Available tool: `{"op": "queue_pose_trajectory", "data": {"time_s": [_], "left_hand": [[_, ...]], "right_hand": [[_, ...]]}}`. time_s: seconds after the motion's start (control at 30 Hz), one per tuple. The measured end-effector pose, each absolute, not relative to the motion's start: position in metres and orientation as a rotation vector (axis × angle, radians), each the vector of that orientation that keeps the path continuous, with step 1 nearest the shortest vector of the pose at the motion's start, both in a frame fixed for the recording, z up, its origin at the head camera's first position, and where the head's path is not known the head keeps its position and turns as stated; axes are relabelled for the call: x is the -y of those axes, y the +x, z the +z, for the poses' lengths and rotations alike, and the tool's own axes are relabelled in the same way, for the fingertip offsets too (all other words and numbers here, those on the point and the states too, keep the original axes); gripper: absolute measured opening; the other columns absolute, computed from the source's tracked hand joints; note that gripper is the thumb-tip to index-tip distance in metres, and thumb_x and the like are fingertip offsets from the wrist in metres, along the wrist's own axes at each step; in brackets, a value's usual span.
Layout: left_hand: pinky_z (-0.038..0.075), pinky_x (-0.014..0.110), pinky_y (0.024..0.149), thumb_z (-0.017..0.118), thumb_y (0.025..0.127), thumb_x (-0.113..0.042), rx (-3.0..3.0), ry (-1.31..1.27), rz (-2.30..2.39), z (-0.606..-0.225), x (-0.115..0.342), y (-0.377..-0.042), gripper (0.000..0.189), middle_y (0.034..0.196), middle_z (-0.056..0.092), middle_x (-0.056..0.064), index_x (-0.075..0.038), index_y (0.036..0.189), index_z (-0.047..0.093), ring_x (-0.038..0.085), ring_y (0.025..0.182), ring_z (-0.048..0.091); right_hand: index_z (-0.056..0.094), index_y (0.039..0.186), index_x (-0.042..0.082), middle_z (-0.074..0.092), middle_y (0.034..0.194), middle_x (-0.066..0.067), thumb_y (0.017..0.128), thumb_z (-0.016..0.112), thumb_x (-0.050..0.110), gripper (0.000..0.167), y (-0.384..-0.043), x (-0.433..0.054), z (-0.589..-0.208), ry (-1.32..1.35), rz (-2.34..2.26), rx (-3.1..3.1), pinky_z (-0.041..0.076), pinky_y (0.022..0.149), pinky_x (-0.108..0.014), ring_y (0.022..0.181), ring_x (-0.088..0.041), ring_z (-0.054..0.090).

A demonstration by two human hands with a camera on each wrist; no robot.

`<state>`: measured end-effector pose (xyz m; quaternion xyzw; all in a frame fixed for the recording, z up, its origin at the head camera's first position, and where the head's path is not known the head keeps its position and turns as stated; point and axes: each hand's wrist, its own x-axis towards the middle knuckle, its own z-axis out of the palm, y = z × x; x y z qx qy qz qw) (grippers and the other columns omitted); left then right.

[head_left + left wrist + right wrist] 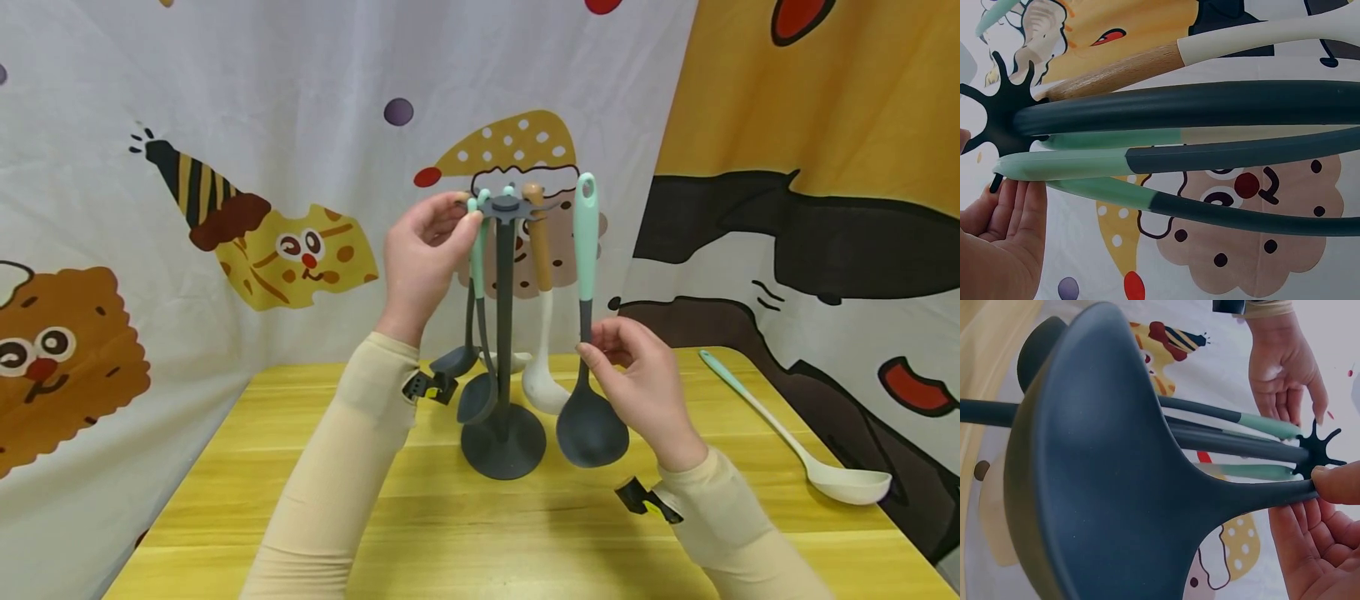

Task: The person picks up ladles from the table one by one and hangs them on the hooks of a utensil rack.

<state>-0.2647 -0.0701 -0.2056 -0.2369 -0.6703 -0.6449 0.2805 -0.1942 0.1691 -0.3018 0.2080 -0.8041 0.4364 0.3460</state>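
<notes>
By the neck, my right hand pinches a dark grey ladle with a mint handle, bowl down and handle up. It hangs upright just right of a dark utensil stand. In the right wrist view the ladle's bowl fills much of the picture. At the stand's top, my left hand pinches one of the hook arms between thumb and fingers, beside a mint handle. Two dark utensils with mint handles and a white ladle with a wooden handle hang on the stand.
A cream ladle with a mint handle lies at the right side of the wooden table. A cream-coloured utensil head shows behind the post. The stand's round base rests on the table. A printed cloth hangs behind.
</notes>
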Motion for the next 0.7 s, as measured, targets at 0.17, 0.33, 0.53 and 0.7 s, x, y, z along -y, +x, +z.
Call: {"op": "queue_pose_trajectory", "data": {"time_s": [0.17,0.33,0.53,0.7], "left_hand": [[0.053,0.030,0.091,0.071,0.091,-0.019,1.795,-0.635,-1.731,-0.205,0.070,-0.264,0.030,0.107,0.068,0.010,-0.002,0.116,0.068,0.020,0.098,0.065],[0.053,0.030,0.090,0.071,0.091,-0.018,1.793,-0.634,-1.738,-0.205,0.070,-0.264,0.030,0.107,0.068,0.010,-0.002,0.116,0.068,0.020,0.098,0.065],[0.053,0.030,0.090,0.071,0.091,-0.018,1.797,-0.629,-1.736,-0.206,0.069,-0.265,0.030,0.106,0.068,0.010,-0.003,0.116,0.069,0.020,0.097,0.065],[0.053,0.030,0.090,0.071,0.091,-0.018,1.791,-0.640,-1.731,-0.205,0.070,-0.265,0.029,0.106,0.069,0.010,-0.002,0.116,0.068,0.020,0.097,0.065]], "right_hand": [[0.066,0.096,-0.001,0.062,0.087,-0.006,0.083,0.077,-0.003,0.017,-0.192,-0.163,-0.301,0.572,1.137,2.066,0.049,0.068,-0.011,0.075,-0.011,0.056],[0.066,0.095,-0.002,0.062,0.087,-0.007,0.080,0.078,-0.007,0.020,-0.191,-0.157,-0.302,0.593,1.133,2.053,0.050,0.068,-0.011,0.076,-0.012,0.056],[0.065,0.093,-0.003,0.061,0.085,-0.008,0.077,0.079,-0.011,0.023,-0.189,-0.150,-0.301,0.637,1.141,2.028,0.051,0.067,-0.012,0.077,-0.013,0.057],[0.065,0.092,-0.002,0.061,0.084,-0.007,0.077,0.078,-0.011,0.021,-0.190,-0.145,-0.302,0.664,1.158,2.015,0.052,0.067,-0.013,0.076,-0.013,0.058]]}}
